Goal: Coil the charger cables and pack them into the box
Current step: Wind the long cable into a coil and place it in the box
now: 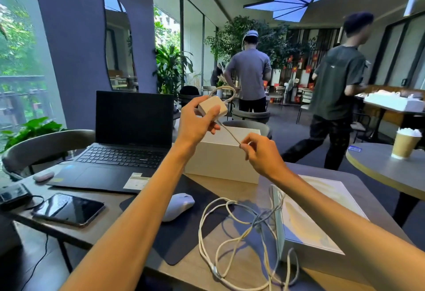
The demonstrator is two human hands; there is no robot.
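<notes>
My left hand (197, 120) holds a small white charger brick (212, 106) raised above the table. A white cable (230, 133) leaves the brick, loops over its top and runs down to my right hand (259, 152), which pinches it between thumb and fingers. Behind both hands stands a white box (220, 161). A loose tangle of white and grey cables (239, 233) lies on the table near its front edge. To its right lies the box lid (308, 219), a flat white piece with a printed top.
An open black laptop (128, 143) sits at the left, with a phone (69, 209), a small black device (13, 195) and a white mouse (178, 205) on a dark mat (184, 233). Two people stand beyond the table. A paper cup (404, 143) stands on a neighbouring round table.
</notes>
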